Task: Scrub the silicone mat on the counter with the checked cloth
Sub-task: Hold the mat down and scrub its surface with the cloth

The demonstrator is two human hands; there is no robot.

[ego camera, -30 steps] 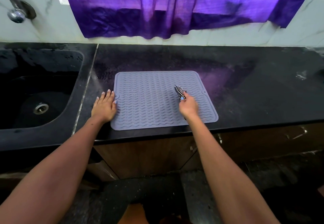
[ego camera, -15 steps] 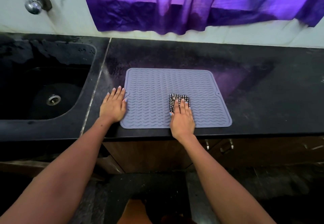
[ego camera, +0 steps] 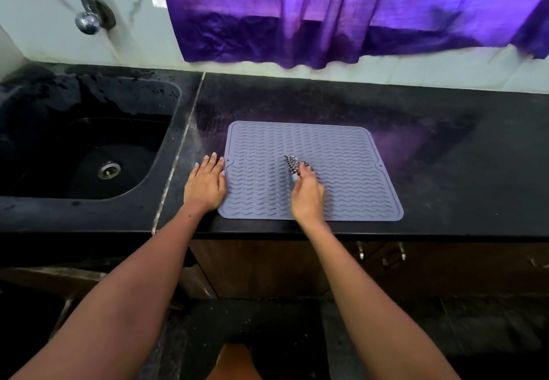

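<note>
A grey silicone mat (ego camera: 341, 153) with wavy ridges lies flat on the black counter (ego camera: 445, 171), near its front edge. My right hand (ego camera: 307, 193) rests over the middle of the mat and grips the black-and-white checked cloth (ego camera: 291, 163), which is bunched up and sticks out beyond my fingers. My left hand (ego camera: 205, 185) lies flat with fingers spread on the counter, pressing against the mat's left edge.
A black sink (ego camera: 89, 153) with a metal drain sits to the left, under a wall tap (ego camera: 87, 20). A purple curtain (ego camera: 341, 14) hangs over the back wall. Wooden cabinet doors (ego camera: 386, 263) with handles run below the counter.
My right hand went from flat on the spread cloth to gripping it bunched, a little farther back on the mat. The left hand stayed at the mat's left edge.
</note>
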